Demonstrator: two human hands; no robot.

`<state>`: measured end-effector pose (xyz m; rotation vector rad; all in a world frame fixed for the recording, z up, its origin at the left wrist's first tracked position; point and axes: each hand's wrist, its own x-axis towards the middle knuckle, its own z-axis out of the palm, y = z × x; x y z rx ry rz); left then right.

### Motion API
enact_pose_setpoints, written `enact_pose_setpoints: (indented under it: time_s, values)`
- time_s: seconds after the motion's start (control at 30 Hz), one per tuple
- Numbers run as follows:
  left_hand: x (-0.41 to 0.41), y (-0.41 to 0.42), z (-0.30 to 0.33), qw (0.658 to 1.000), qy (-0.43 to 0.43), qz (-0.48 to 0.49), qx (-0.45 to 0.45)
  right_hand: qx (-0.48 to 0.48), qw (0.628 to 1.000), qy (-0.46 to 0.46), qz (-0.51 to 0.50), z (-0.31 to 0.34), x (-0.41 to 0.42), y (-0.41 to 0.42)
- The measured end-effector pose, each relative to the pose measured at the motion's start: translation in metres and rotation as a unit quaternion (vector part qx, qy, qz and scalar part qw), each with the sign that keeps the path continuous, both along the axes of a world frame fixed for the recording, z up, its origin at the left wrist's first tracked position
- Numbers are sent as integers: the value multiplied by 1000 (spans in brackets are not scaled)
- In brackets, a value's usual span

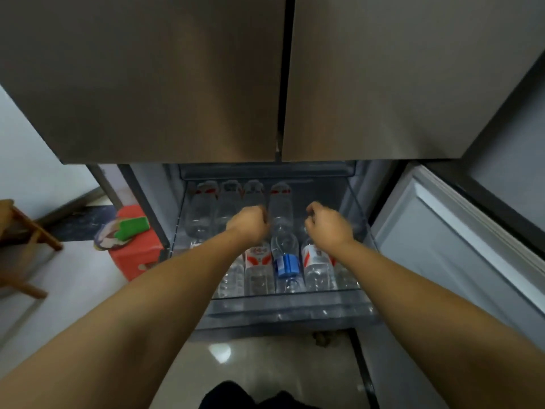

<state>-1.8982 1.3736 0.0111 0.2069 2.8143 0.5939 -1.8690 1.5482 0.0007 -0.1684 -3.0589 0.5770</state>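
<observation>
A clear drawer (295, 302) stands pulled out of the open lower fridge compartment. Several plastic water bottles lie in it in rows. Most carry red-and-white labels (258, 258), and one has a blue label (285, 265). My left hand (249, 224) hovers over the middle bottles with its fingers curled into a fist. My right hand (327, 227) is over a red-labelled bottle (318, 267) at the right, fingers curled and thumb against the forefinger. I see nothing gripped in either hand, though the fingertips are hidden.
The two upper fridge doors (206, 84) are closed above the drawer. The lower right door (448, 246) swings open to the right. On the left floor stand a red stool (134, 255) with a green item on it and a wooden chair (26, 231).
</observation>
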Motion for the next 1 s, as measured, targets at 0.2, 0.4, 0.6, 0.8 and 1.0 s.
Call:
enact_pose_setpoints:
  time_s: [0.2,0.4,0.6,0.8,1.0]
  values:
    - [-51,11,-12,999,-4,16,-48,-116,989,-91,8,-14,-50,-12]
    - [-91,28,-32,995,-37,68,-69,-222,958,-171,-67,-32,-105,-21]
    - [-113,28,-43,987,-34,93,-123,-344,904,-213,-135,-56,-133,-26]
    - [-127,24,-54,987,-53,47,-147,-413,871,-204,-168,-62,-138,-31]
    - [-111,35,-50,984,-36,38,-168,-397,876,-185,-200,-51,-127,-23]
